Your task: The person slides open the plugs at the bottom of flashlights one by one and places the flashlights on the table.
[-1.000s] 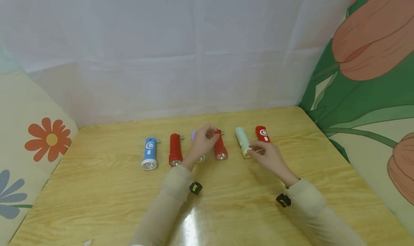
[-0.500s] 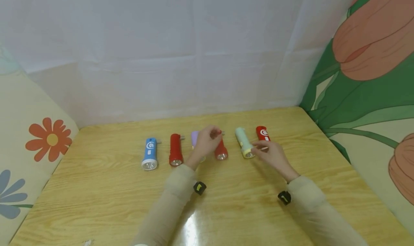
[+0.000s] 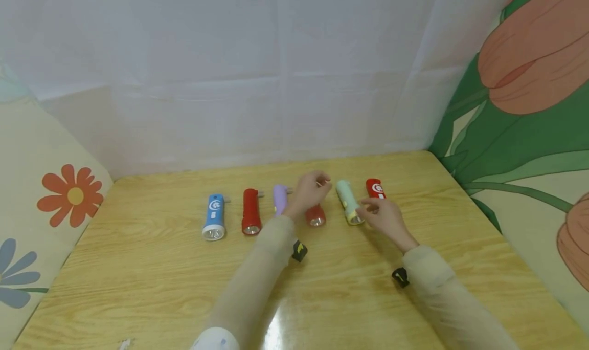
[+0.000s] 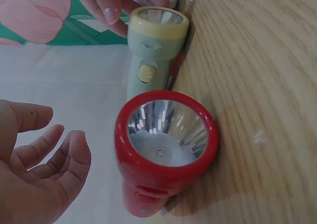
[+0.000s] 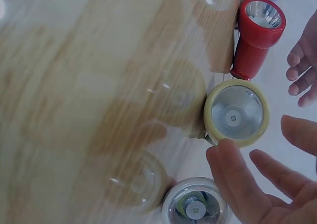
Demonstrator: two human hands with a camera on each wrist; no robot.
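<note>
The left hand (image 3: 309, 192) hangs left of the green flashlight (image 3: 347, 199), the right hand (image 3: 383, 217) just right; both relaxed, empty.

Left hand (image 3: 309, 190) farther forward, loosely curled; right hand (image 3: 386, 220) nearer body, relaxed.

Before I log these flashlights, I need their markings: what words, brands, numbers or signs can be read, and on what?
No readable words or numbers.
Blue flashlight: round white emblem, white patch; details too small to read.
Rightmost red flashlight: white emblem; too small to read.
</note>
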